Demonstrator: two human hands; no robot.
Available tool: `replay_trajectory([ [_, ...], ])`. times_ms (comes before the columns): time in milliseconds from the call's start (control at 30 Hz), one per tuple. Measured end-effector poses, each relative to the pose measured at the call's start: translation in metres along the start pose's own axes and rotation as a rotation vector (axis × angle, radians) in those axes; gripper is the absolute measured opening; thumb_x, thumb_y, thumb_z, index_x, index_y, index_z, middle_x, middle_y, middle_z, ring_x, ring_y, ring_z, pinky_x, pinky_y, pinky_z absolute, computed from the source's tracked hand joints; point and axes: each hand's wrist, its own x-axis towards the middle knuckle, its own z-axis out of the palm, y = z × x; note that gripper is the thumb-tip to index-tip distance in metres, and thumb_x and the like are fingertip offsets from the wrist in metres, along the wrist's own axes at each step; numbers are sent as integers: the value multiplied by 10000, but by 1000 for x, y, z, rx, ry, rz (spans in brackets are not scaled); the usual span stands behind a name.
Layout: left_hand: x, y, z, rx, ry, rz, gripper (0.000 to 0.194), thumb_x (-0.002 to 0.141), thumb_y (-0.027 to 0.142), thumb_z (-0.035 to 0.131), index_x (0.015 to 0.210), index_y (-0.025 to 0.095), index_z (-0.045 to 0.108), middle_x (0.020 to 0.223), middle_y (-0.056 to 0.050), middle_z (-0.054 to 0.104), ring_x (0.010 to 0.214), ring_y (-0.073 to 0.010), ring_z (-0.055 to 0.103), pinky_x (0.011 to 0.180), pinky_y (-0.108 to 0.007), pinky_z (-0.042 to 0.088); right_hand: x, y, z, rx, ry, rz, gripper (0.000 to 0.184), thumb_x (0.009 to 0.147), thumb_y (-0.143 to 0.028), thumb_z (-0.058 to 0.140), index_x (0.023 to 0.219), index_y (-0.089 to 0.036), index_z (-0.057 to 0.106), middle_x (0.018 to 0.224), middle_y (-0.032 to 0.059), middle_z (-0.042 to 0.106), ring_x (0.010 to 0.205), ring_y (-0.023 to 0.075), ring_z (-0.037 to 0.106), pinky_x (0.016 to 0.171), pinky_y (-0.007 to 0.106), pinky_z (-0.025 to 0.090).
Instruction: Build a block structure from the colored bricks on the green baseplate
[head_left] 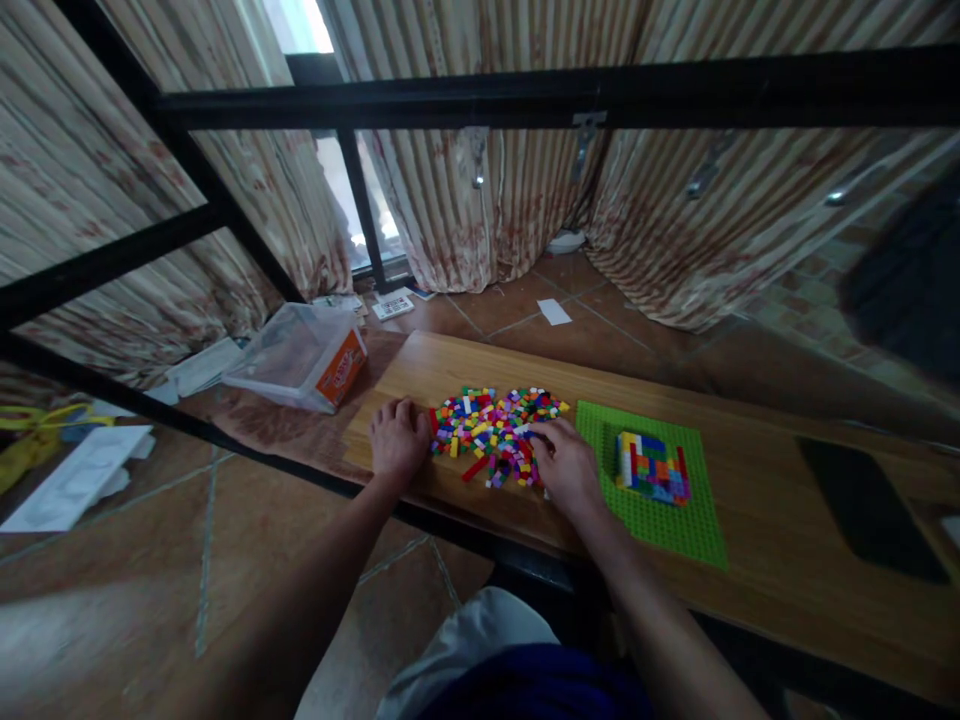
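Note:
A loose heap of small colourful building bricks is spread on the wooden bench top. At the heap's left edge rests my left hand, palm down, with loosely bent fingers and no brick visible in it. My right hand reaches into the right side of the heap, its fingers drawn together among the bricks. Whatever is between those fingertips is too small to make out. To the right of that hand lies a green baseplate, bearing a low multicoloured brick build with raised white, yellow and red edges.
A clear plastic box with an orange label stands at the bench's left end. A dark flat object lies at the right. Black metal bars cross in front of striped curtains. Papers lie on the tiled floor.

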Motion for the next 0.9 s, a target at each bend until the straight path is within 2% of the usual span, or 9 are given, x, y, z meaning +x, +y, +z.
replay_trajectory([
  [200, -1, 0, 0, -19, -12, -7, 395, 911, 337, 499, 1250, 168, 612, 1283, -148, 596, 1210, -313, 506, 1034, -470, 405, 12, -34, 29, 7, -114, -85, 274, 912, -200, 469, 1013, -240, 720, 1057, 60, 670, 972, 203, 626, 904, 344, 486],
  [367, -3, 0, 1, -25, 3, -4, 390, 917, 330, 487, 1242, 156, 615, 1276, -145, 605, 1205, -312, 508, 1030, -464, 404, 21, -64, 59, -74, -248, -216, 255, 938, -189, 473, 1016, -211, 714, 1053, 83, 652, 993, 212, 596, 909, 334, 465],
  [467, -3, 0, 2, -22, 9, -7, 391, 916, 334, 486, 1240, 158, 617, 1277, -143, 607, 1204, -310, 509, 1027, -461, 408, 24, -73, 76, -139, -301, -262, 218, 925, -190, 510, 1012, -197, 709, 1062, 100, 633, 1013, 230, 568, 928, 350, 451],
  [600, -2, -1, 2, -14, 4, -10, 393, 914, 342, 483, 1234, 160, 622, 1289, -135, 605, 1199, -307, 516, 1023, -447, 411, 25, -78, 91, -184, -326, -242, 219, 911, -133, 495, 956, -178, 704, 1052, 118, 619, 1019, 255, 541, 928, 383, 447],
  [700, -2, -1, 0, -17, 3, -7, 398, 909, 346, 484, 1234, 163, 623, 1298, -130, 603, 1191, -308, 525, 1016, -438, 416, 24, -80, 94, -191, -317, -217, 231, 918, -128, 473, 897, -193, 695, 1035, 108, 625, 993, 248, 549, 899, 373, 460],
  [800, -1, 0, -1, -14, 19, -2, 410, 902, 340, 483, 1238, 150, 620, 1285, -139, 611, 1184, -319, 529, 1026, -455, 407, 22, -84, 88, -161, -285, -196, 200, 930, -164, 481, 906, -218, 673, 1049, 88, 640, 1011, 224, 565, 909, 340, 463],
  [900, 1, 0, -1, -14, 19, 9, 416, 903, 343, 473, 1232, 137, 624, 1294, -157, 602, 1191, -330, 520, 1024, -470, 408, 15, -84, 72, 45, -206, -114, 173, 936, -188, 473, 963, -229, 640, 1028, 65, 669, 998, 200, 602, 902, 322, 474],
])
